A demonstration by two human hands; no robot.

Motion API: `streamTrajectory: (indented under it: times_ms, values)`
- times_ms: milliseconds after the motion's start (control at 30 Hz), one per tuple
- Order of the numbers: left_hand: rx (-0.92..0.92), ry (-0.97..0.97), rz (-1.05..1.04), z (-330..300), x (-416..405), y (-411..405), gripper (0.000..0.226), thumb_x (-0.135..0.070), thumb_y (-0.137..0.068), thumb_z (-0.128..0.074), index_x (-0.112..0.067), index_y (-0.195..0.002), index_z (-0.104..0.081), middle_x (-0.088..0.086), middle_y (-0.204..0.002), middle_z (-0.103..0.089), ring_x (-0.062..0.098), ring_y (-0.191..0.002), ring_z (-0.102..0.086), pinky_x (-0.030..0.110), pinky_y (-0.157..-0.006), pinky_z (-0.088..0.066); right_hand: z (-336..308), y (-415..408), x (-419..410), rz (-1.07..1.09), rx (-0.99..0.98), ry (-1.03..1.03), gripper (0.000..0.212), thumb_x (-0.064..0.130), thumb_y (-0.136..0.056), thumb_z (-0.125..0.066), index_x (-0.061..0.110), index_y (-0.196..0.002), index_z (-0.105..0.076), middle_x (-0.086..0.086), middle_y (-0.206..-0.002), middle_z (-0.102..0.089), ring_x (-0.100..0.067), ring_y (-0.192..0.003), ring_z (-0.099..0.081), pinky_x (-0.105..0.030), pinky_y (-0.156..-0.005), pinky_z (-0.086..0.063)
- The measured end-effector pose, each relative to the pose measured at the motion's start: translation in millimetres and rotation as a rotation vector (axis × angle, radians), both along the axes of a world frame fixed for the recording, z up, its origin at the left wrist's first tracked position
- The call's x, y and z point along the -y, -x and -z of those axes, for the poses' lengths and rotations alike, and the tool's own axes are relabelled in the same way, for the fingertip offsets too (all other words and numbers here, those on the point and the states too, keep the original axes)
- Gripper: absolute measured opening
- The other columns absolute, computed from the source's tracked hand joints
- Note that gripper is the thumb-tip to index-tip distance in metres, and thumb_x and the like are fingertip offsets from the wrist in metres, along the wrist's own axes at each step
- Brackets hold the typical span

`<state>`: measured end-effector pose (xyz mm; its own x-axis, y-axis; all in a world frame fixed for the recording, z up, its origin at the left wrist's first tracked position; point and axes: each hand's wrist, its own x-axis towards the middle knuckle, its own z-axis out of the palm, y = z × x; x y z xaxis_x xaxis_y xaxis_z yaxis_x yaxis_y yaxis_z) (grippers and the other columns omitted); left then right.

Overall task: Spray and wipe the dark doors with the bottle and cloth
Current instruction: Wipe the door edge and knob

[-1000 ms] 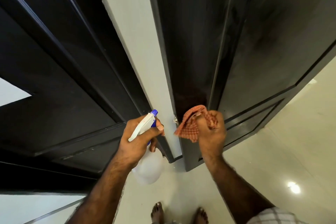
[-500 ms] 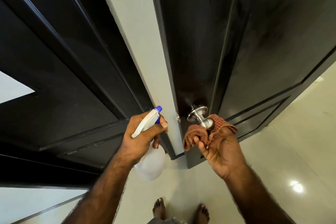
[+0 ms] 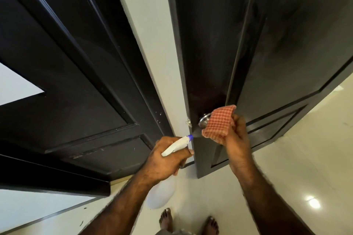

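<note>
With my left hand [image 3: 168, 160] gripping the bottle [image 3: 177, 144] and right hand [image 3: 234, 139] pinching the cloth [image 3: 219, 122], I should aim at 1 o'clock toward the knob [image 3: 204, 119].

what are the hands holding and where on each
Left hand grips the spray bottle at its neck; right hand holds the checked cloth by its lower edge.

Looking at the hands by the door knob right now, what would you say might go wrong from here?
The spray bottle nozzle points at the cloth from close by, so mist may soak it and the right hand rather than the dark door. Overspray could also hit the pale wall or make the glossy floor slippery under the bare feet.
</note>
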<state>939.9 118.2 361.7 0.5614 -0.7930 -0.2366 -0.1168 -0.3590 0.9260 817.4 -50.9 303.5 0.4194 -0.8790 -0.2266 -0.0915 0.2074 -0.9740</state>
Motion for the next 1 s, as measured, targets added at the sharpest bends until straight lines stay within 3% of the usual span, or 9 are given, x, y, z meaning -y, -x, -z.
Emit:
streamTrajectory:
  times_ms: [67,133,200,333,500,667,767,900,1000]
  values:
    - [0.013,0.004,-0.003,-1.3,-1.7,1.8,0.036,-0.045,-0.083,-0.075,-0.009,-0.083,-0.076,0.017,-0.07,-0.07,0.04,-0.058,-0.066,0.038,-0.054,-0.056,-4.1,-3.5,1.2,0.067,0.084,-0.068,0.036,0.035,-0.103,-0.071,0.032,-0.137,-0.06,0.008,-0.122,-0.073,-0.015,-0.111,-0.072,-0.057,-0.106,-0.058]
    - [-0.013,0.014,-0.052,-2.5,-3.6,-0.4,0.021,-0.035,-0.09,-0.077,-0.014,-0.087,-0.076,0.012,-0.074,-0.074,0.027,-0.058,-0.068,0.033,-0.053,-0.056,-7.6,-12.3,-2.6,0.053,-0.056,0.179,0.049,0.033,-0.098,-0.076,0.026,-0.142,-0.056,0.005,-0.128,-0.068,-0.011,-0.11,-0.07,-0.049,-0.104,-0.06]
    - [-0.036,0.034,-0.069,-4.8,-6.3,-3.1,0.008,-0.017,-0.097,-0.073,-0.011,-0.092,-0.077,0.012,-0.079,-0.076,0.022,-0.056,-0.066,0.031,-0.052,-0.054,-3.8,-24.0,-12.5,0.024,-0.313,0.527,0.066,0.037,-0.092,-0.081,0.023,-0.147,-0.048,-0.011,-0.144,-0.052,-0.026,-0.121,-0.061,-0.043,-0.099,-0.055]
    - [-0.01,0.055,-0.074,-7.1,-11.8,-8.7,0.01,-0.01,-0.098,-0.069,-0.011,-0.091,-0.076,0.012,-0.081,-0.077,0.019,-0.051,-0.061,0.032,-0.052,-0.053,28.0,-26.1,-28.4,-0.154,-0.646,1.13,0.077,0.054,-0.087,-0.081,0.027,-0.148,-0.044,-0.021,-0.157,-0.037,-0.053,-0.132,-0.054,-0.062,-0.103,-0.055]
    - [-0.014,0.069,-0.07,-9.0,-11.7,-9.3,0.012,-0.007,-0.099,-0.068,-0.008,-0.091,-0.076,0.011,-0.08,-0.077,0.02,-0.051,-0.061,0.03,-0.051,-0.053,43.0,-12.3,3.4,-0.412,-0.753,1.556,0.082,0.034,-0.063,-0.103,0.023,-0.137,-0.068,-0.022,-0.147,-0.048,-0.053,-0.127,-0.048,-0.071,-0.098,-0.053]
    - [0.013,0.072,-0.069,-9.7,-14.0,-9.3,0.012,-0.006,-0.099,-0.067,-0.007,-0.092,-0.076,0.011,-0.08,-0.077,0.018,-0.05,-0.062,0.031,-0.052,-0.053,37.3,-21.6,-9.5,-0.141,-0.64,1.164,0.087,0.045,-0.079,-0.092,0.018,-0.147,-0.046,-0.03,-0.152,-0.043,-0.059,-0.128,-0.057,-0.064,-0.091,-0.061]
    - [0.024,0.055,-0.056,-7.8,-19.8,-7.5,0.011,-0.008,-0.1,-0.067,-0.007,-0.093,-0.076,0.01,-0.081,-0.077,0.018,-0.05,-0.062,0.032,-0.053,-0.055,11.2,-26.5,-17.9,0.01,-0.473,0.719,0.084,0.045,-0.085,-0.087,0.016,-0.149,-0.04,-0.019,-0.147,-0.047,-0.037,-0.125,-0.057,-0.048,-0.096,-0.057]
    - [0.01,0.054,-0.085,-10.1,-27.2,-5.7,0.012,-0.01,-0.101,-0.066,-0.01,-0.094,-0.076,0.008,-0.081,-0.077,0.019,-0.052,-0.064,0.032,-0.055,-0.056,-11.7,-23.0,4.8,0.004,-0.276,0.051,0.035,0.042,-0.103,-0.065,0.019,-0.128,-0.06,-0.006,-0.122,-0.068,-0.026,-0.105,-0.07,-0.043,-0.085,-0.065]
    - [0.01,0.045,-0.098,-9.7,-29.3,-5.0,0.011,-0.011,-0.1,-0.067,-0.009,-0.093,-0.076,0.01,-0.081,-0.077,0.02,-0.052,-0.063,0.032,-0.054,-0.055,-8.1,-14.8,23.9,-0.082,-0.056,-0.38,0.038,0.05,-0.108,-0.058,0.017,-0.124,-0.065,-0.019,-0.113,-0.075,-0.039,-0.098,-0.077,-0.044,-0.063,-0.066]
